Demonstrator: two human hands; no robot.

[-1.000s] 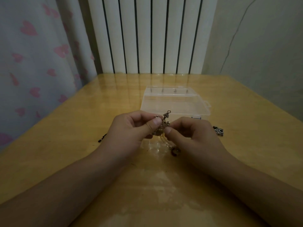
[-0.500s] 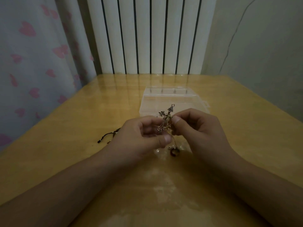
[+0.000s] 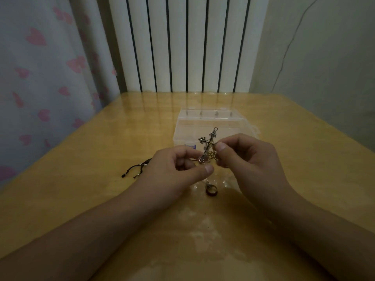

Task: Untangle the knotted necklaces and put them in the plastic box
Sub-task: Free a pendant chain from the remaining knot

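Head view, dim light: a clear plastic box (image 3: pixel 205 126) sits on a wooden table (image 3: pixel 81 189), and everything else is placed from it. Just in front of the box, raised above the table, a knotted cluster of metal necklaces (image 3: pixel 209 147) is held between two hands. The left hand (image 3: pixel 174 169) pinches the cluster's lower end with curled fingers and thumb; the right hand (image 3: pixel 249 159) pinches its upper right side the same way. A clasp ring sticks up in front of the box wall. Fine chain strands are too thin to trace. Nearer the viewer than the box, a dark ring-shaped pendant (image 3: pixel 211 190) lies on the table. To the box's left, a black cord (image 3: pixel 136 168) lies partly hidden behind the left hand. Whether the box lid is shut cannot be told
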